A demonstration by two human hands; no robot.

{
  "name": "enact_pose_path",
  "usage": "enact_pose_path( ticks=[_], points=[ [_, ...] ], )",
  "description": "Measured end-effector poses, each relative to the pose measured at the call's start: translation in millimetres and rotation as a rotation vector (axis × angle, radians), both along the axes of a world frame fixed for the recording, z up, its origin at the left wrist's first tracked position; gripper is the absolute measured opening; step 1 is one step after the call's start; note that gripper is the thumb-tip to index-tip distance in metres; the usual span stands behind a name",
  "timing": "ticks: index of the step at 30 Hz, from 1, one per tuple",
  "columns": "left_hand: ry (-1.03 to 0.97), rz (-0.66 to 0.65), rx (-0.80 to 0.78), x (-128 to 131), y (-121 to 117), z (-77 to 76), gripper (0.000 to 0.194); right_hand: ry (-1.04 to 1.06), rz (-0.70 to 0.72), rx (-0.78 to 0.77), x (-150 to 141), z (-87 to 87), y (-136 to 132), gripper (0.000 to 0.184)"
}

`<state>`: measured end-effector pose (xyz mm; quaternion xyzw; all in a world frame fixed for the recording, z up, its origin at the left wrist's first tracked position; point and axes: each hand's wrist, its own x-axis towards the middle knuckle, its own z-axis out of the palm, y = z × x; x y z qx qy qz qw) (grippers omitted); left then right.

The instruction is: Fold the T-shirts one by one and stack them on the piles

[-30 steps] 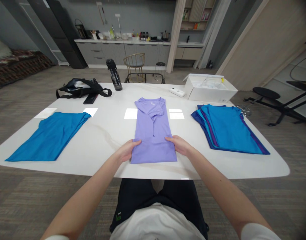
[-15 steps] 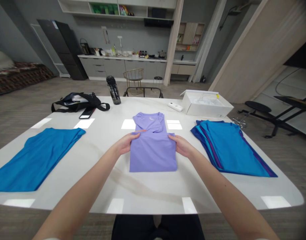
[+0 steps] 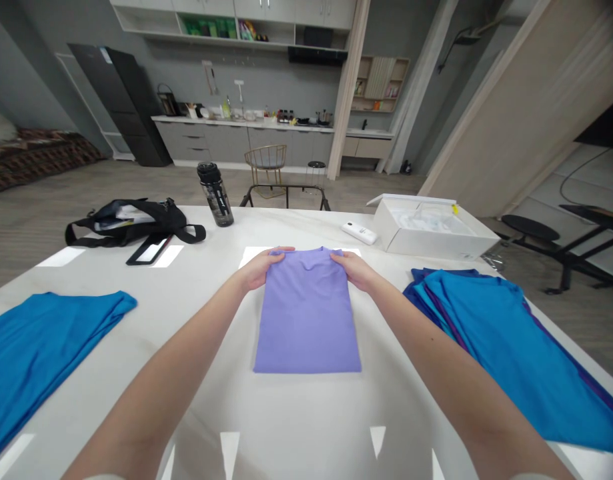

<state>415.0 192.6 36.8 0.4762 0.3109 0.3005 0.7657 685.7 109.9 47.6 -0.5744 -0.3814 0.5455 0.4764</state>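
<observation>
A lilac shirt (image 3: 307, 313) lies folded in half on the white table (image 3: 296, 420), straight in front of me. My left hand (image 3: 261, 267) grips its far left corner. My right hand (image 3: 353, 268) grips its far right corner. Both hands pinch the doubled cloth at the far edge, with fingers curled over the fabric.
A stack of blue and purple folded shirts (image 3: 506, 340) lies at the right. A loose blue shirt (image 3: 41, 353) lies at the left. Farther back are a black bag (image 3: 129, 220), a dark bottle (image 3: 215, 195), a white remote (image 3: 359, 233) and an open white box (image 3: 431, 225).
Both hands carried the near hem of the lilac shirt away from me and laid it over the collar, folding it in half. My view also tilted up.
</observation>
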Motion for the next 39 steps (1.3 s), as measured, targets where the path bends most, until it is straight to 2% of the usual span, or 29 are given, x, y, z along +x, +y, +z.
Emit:
enact_pose_path(
  ticks=[5, 8, 11, 13, 16, 22, 25, 28, 32, 34, 36, 39],
  points=[
    [-0.013, 0.015, 0.005, 11, 45, -6.9, 0.044, -0.042, -0.023, 0.006, 11, -3.7, 43, 0.016],
    [0.100, 0.124, 0.076, 21, 69, -20.7, 0.046, -0.328, -0.039, 0.067, 19, -15.3, 67, 0.021],
    [0.304, 0.261, 0.264, 28, 86, -41.2, 0.044, -0.624, -0.073, 0.123, 26, -32.4, 84, 0.022],
    [0.375, 0.275, 0.352, 30, 92, -53.3, 0.044, -0.703, -0.096, 0.148, 29, -42.6, 91, 0.022],
    [0.388, 0.268, 0.372, 30, 94, -63.3, 0.046, -0.806, -0.103, 0.183, 32, -52.0, 93, 0.023],
    [0.519, 0.349, 0.562, 24, 100, -64.8, 0.033, -0.902, -0.080, 0.203, 36, -58.9, 93, 0.017],
    [0.567, 0.400, 0.603, 21, 105, -62.5, 0.028, -0.922, -0.084, 0.207, 36, -59.6, 93, 0.016],
    [0.545, 0.453, 0.652, 20, 107, -57.7, 0.026, -0.922, -0.116, 0.242, 34, -56.5, 94, 0.018],
    [0.464, 0.463, 0.741, 20, 109, -54.1, 0.025, -0.921, -0.215, 0.373, 32, -52.3, 93, 0.026],
    [0.502, 0.456, 0.741, 20, 107, -55.3, 0.023, -0.971, -0.203, 0.348, 32, -52.6, 92, 0.027],
    [0.612, 0.455, 0.773, 22, 102, -56.3, 0.025, -1.070, -0.145, 0.259, 30, -53.8, 91, 0.027],
    [0.811, 0.471, 1.013, 29, 85, -53.4, 0.040, -1.300, -0.150, 0.185, 20, -54.2, 84, 0.038]
  ],
)
